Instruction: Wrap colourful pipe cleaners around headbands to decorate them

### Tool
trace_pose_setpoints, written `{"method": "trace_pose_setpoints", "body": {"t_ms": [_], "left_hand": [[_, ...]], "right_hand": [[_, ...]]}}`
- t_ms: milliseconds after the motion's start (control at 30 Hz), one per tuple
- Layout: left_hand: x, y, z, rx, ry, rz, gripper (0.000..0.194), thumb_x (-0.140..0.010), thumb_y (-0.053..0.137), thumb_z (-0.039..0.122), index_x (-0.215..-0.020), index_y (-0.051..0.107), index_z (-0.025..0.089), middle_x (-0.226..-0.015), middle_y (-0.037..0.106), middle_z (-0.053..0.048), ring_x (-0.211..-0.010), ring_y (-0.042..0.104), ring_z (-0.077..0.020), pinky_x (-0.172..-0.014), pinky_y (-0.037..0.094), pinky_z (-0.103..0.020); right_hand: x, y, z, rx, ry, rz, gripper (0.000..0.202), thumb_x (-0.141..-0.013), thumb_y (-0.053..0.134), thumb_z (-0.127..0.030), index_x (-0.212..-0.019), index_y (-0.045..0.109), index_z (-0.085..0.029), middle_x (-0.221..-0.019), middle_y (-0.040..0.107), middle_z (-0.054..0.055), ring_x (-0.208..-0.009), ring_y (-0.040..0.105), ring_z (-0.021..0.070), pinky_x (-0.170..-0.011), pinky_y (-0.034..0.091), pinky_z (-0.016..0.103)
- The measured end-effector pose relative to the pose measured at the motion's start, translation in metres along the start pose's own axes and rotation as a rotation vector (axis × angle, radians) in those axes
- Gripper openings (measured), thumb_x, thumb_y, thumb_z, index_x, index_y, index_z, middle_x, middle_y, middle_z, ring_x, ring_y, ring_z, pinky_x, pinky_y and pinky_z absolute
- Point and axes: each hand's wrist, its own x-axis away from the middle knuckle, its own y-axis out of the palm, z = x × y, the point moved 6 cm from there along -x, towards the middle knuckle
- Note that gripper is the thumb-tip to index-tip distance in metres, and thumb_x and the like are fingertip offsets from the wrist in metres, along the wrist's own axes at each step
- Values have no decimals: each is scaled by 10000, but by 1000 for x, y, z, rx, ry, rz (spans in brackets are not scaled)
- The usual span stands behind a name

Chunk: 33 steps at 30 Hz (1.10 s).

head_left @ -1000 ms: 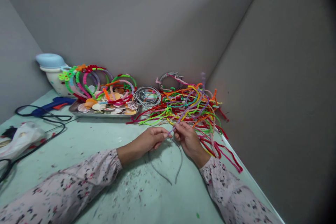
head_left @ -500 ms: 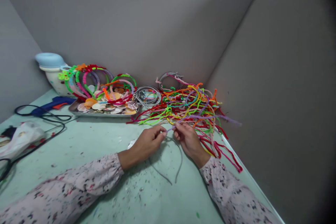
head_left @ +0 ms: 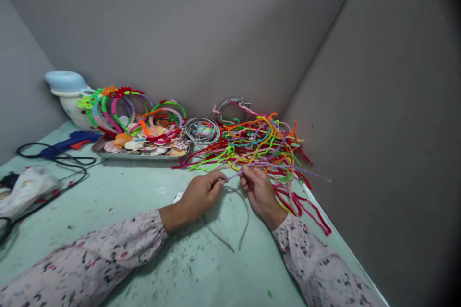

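Observation:
A light purple pipe cleaner runs between my two hands, its long free end reaching out past the right one over the pile. My left hand pinches one end between thumb and fingers. With its fingertips closed on the same pipe cleaner, my right hand is a short gap away. Below them lies a bare grey headband, its two ends toward me. Its top passes behind my left fingers, so I cannot tell whether that hand also grips it. Something small and whitish is partly hidden behind my left wrist.
Behind my hands is a tangled pile of coloured pipe cleaners. Beside it stand bundled grey headbands. A metal tray holds shells and wrapped headbands. At left are a blue glue gun, its black cord, a plastic bag and a white-and-blue container.
The pipe cleaner's far free end has dipped a little and swung. Both hands keep nearly the same grip; the whole view has shifted slightly.

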Motion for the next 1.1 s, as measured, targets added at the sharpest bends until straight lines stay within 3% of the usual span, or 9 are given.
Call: {"method": "trace_pose_setpoints", "body": {"t_ms": [100,300,467,833,1100], "left_hand": [[1,-2,1,-45,8,24,233,-882,419,262,-935,636,195,-619,548,26,-563,460,-124,-564,308,-233],[0,-1,-4,82,-56,8,240,-904,406,338,-918,598,194,-614,534,37,-572,466,-125,-555,317,-230],[-1,-3,-7,149,-98,27,297,-910,373,340,-729,542,176,-580,509,38,-563,469,-121,-561,334,-231],[0,-2,-3,30,1,42,230,-891,414,286,-852,612,176,-692,589,7,-650,512,-139,-620,353,-243],[0,-4,-12,253,-95,67,338,-915,380,410,-806,594,173,-563,526,32,-536,464,-119,-525,337,-217]], "right_hand": [[0,-1,0,-33,12,12,231,-664,766,-303,-675,588,-157,-586,581,-40,-467,479,38,-407,341,142],[-1,0,0,-27,22,-16,226,-692,754,-313,-701,597,-151,-612,594,-31,-467,497,39,-402,363,135],[-2,-1,-1,-37,5,0,234,-699,755,-323,-724,593,-156,-616,581,-38,-473,498,39,-405,371,135],[0,-5,-4,-70,-31,63,214,-693,753,-289,-670,587,-157,-600,580,-37,-474,485,33,-420,376,124],[-1,-6,-4,-48,-33,46,219,-709,746,-311,-700,583,-164,-575,553,-47,-473,486,42,-419,372,135]]}}
